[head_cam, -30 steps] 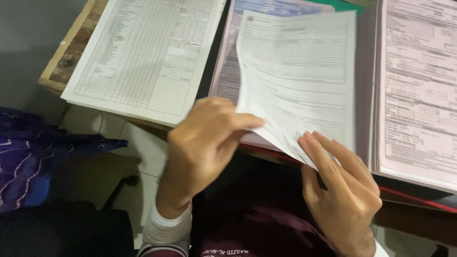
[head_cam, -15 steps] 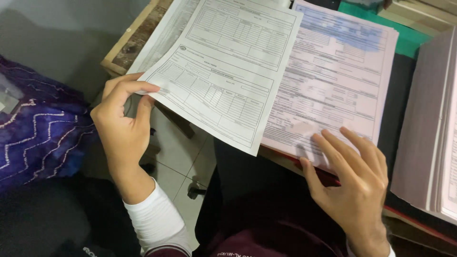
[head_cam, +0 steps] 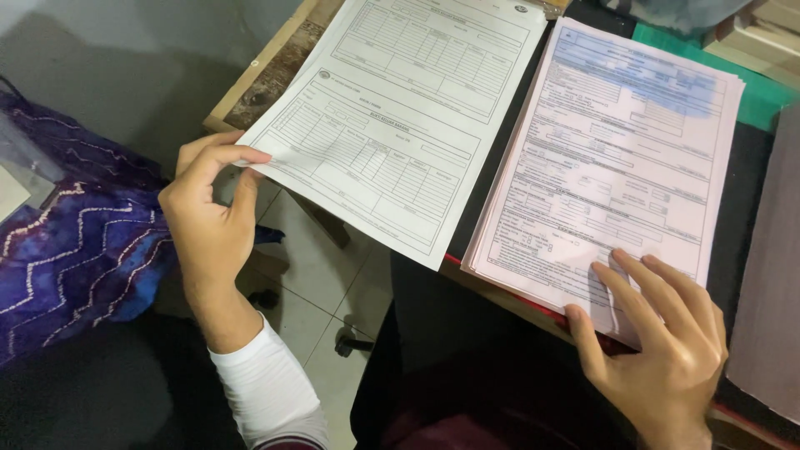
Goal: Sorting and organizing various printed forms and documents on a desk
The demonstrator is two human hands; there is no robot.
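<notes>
My left hand [head_cam: 208,225] pinches the near left corner of a white printed form sheet [head_cam: 392,125], holding it out flat past the left edge of the desk. To its right lies a stack of pinkish printed forms [head_cam: 617,158] on the desk. My right hand [head_cam: 658,342] rests with spread fingers on the near corner of that stack, thumb at its edge. A white sleeve cuff covers my left wrist.
A wooden desk edge [head_cam: 267,75] runs at upper left. Green folder [head_cam: 750,92] and more paper lie at the right, with another sheet [head_cam: 771,283] at the far right edge. Blue-purple patterned cloth [head_cam: 75,258] lies at left; tiled floor [head_cam: 317,283] shows below.
My left hand has carried the white sheet leftward off the stack and laid it nearly flat. My right hand stays on the stack's near corner.
</notes>
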